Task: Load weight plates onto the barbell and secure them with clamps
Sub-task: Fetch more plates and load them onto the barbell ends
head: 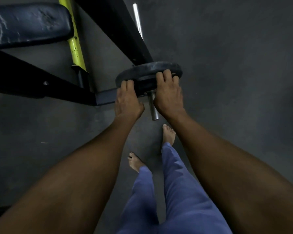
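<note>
Fingers (166, 75) of the right hand (169, 95) are curled over the near rim of the plate (149, 70), pressed close together, knuckles up. On the other side, the left hand (127, 100) is hooked onto the rim the same way, fingertips tucked against the plate's edge, thumb hidden from view. The plate is gripped from both sides, and it is seen threaded on the bar (152, 105), whose steel end sticks out toward the camera between the two wrists. Only a short length of sleeve is left bare on this side of the plate. The plate itself is black, dusted with pale scuffs, and is set close against a black rack (125, 31). Beyond the rack, another shining stretch of bar is caught by the light. To the left, a yellow post (76, 48) and a worn dark bench (29, 24) are seen. Both forearms are stretched forward and down. Below them, bare feet (168, 134) and blue trousers (176, 183) are planted on a dark grey floor (243, 98). No clamp can be made out on the bar.
</note>
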